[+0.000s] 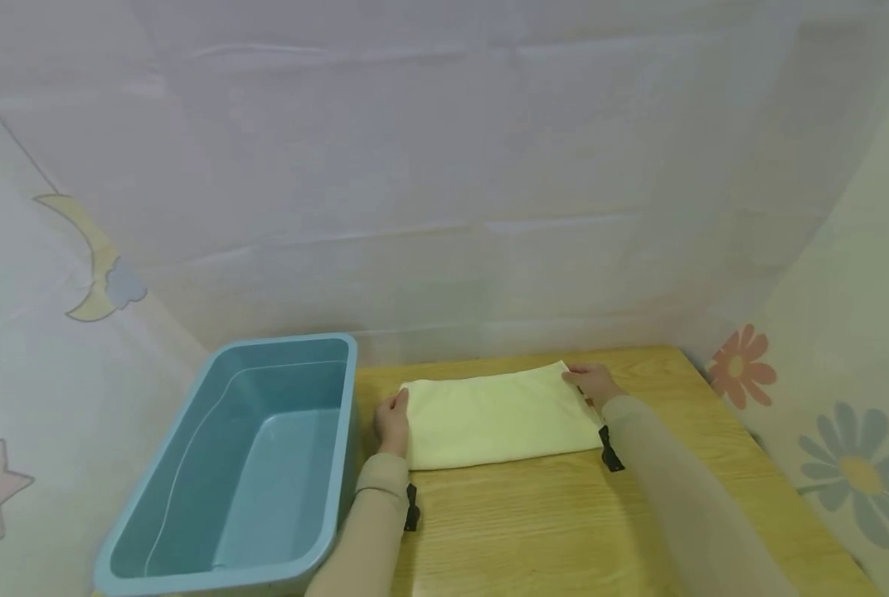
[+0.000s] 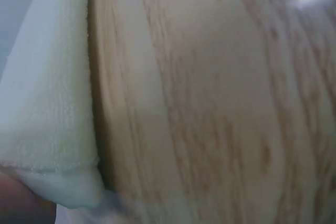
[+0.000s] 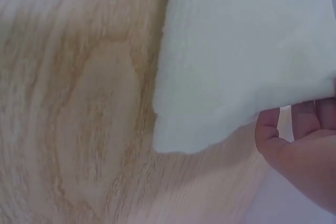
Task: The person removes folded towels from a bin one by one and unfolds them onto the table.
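Observation:
A pale yellow folded towel (image 1: 497, 419) lies across the wooden table, its long side running left to right. At its far left corner my left hand (image 1: 392, 424) pinches the edge between thumb and fingers. My right hand (image 1: 594, 383) grips the far right corner, which is slightly raised. In the right wrist view, the fingers of that hand (image 3: 302, 135) curl under the towel's edge (image 3: 231, 51), and the short side hangs a little off the wood. Only a small part of the left hand (image 2: 23, 203) shows in the left wrist view, beside the towel's layered end (image 2: 50, 103).
A blue plastic tub (image 1: 343, 439) stands left of the towel, close beside the left forearm, with nothing seen inside. The wooden table (image 1: 512, 531) extends in front of the towel and to its right. A pale printed sheet (image 1: 444, 207) hangs behind and at both sides.

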The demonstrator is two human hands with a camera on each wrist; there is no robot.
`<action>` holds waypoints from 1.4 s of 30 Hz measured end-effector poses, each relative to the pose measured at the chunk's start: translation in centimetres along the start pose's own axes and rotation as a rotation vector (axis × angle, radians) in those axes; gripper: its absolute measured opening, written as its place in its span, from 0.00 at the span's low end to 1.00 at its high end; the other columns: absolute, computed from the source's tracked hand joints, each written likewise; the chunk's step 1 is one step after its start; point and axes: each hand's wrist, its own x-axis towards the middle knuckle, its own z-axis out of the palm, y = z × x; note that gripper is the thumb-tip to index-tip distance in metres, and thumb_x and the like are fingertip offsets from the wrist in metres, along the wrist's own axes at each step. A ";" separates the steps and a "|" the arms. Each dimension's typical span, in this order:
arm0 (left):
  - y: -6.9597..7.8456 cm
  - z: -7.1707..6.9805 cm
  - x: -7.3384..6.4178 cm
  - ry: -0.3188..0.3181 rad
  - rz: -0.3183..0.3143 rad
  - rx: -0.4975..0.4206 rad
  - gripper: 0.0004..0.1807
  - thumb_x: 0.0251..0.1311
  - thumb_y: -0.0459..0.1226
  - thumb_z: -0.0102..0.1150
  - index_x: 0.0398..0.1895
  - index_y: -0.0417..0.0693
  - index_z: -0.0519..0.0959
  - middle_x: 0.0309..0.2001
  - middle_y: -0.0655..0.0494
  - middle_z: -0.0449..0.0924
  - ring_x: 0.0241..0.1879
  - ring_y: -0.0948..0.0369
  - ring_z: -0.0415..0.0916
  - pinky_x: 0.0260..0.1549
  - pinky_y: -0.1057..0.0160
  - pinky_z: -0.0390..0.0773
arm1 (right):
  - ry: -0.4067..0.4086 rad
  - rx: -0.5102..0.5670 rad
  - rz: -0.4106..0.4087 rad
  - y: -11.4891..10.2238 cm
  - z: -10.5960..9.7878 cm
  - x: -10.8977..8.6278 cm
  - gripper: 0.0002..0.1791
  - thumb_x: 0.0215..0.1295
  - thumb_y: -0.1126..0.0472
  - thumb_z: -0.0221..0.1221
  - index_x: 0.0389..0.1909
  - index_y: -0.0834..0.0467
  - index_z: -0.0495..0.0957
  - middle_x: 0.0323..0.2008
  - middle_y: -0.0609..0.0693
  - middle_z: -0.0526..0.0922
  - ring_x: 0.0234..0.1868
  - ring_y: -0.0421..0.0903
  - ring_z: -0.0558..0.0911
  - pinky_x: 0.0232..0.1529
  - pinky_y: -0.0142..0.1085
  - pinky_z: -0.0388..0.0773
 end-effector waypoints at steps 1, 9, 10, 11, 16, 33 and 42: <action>2.0 -0.6 -1.1 -0.012 -0.006 -0.006 0.18 0.66 0.42 0.59 0.35 0.31 0.82 0.36 0.39 0.82 0.35 0.47 0.76 0.37 0.55 0.77 | -0.008 0.009 0.001 0.0 0.0 -0.1 0.33 0.73 0.53 0.52 0.70 0.69 0.59 0.69 0.68 0.59 0.55 0.56 0.70 0.41 0.39 0.73; 8.2 -2.0 -3.8 0.083 -0.044 -0.056 0.10 0.62 0.29 0.61 0.40 0.25 0.81 0.36 0.37 0.81 0.39 0.46 0.76 0.41 0.58 0.77 | 0.010 -0.057 -0.033 -0.9 -0.8 -1.3 0.31 0.73 0.52 0.53 0.67 0.70 0.64 0.53 0.63 0.76 0.39 0.46 0.76 0.34 0.35 0.76; 8.4 -2.1 -3.9 0.087 -0.048 -0.082 0.10 0.62 0.29 0.61 0.41 0.25 0.81 0.37 0.37 0.81 0.40 0.46 0.76 0.42 0.58 0.77 | 0.017 -0.056 -0.030 -1.0 -0.8 -1.4 0.30 0.73 0.52 0.53 0.67 0.69 0.65 0.49 0.60 0.77 0.37 0.44 0.75 0.32 0.34 0.75; 8.5 -2.2 -3.9 0.086 -0.043 -0.106 0.10 0.62 0.27 0.60 0.41 0.25 0.81 0.37 0.37 0.81 0.40 0.46 0.76 0.42 0.58 0.77 | 0.017 -0.054 -0.033 -1.1 -0.9 -1.5 0.30 0.73 0.53 0.53 0.67 0.69 0.65 0.47 0.57 0.78 0.35 0.43 0.74 0.31 0.33 0.74; 8.9 -3.0 -4.8 0.111 0.014 -0.126 0.08 0.60 0.23 0.58 0.41 0.25 0.81 0.37 0.36 0.81 0.41 0.45 0.76 0.36 0.68 0.75 | 0.014 -0.041 -0.061 -1.9 -0.8 -2.4 0.29 0.73 0.55 0.53 0.66 0.71 0.64 0.46 0.56 0.79 0.34 0.42 0.73 0.34 0.33 0.75; 9.7 -4.8 -9.4 0.041 0.038 -0.125 0.09 0.66 0.29 0.56 0.43 0.29 0.79 0.40 0.40 0.79 0.41 0.48 0.75 0.35 0.65 0.75 | -0.069 -0.041 -0.183 -2.5 -2.4 -6.9 0.33 0.77 0.52 0.48 0.68 0.74 0.58 0.59 0.70 0.72 0.46 0.53 0.80 0.56 0.54 0.74; 10.2 -5.8 -11.5 0.044 0.096 -0.191 0.07 0.64 0.28 0.58 0.40 0.28 0.79 0.39 0.38 0.80 0.39 0.48 0.78 0.31 0.75 0.75 | -0.093 -0.028 -0.149 -2.7 -3.0 -8.7 0.36 0.75 0.47 0.49 0.68 0.73 0.59 0.55 0.65 0.75 0.45 0.48 0.80 0.59 0.56 0.71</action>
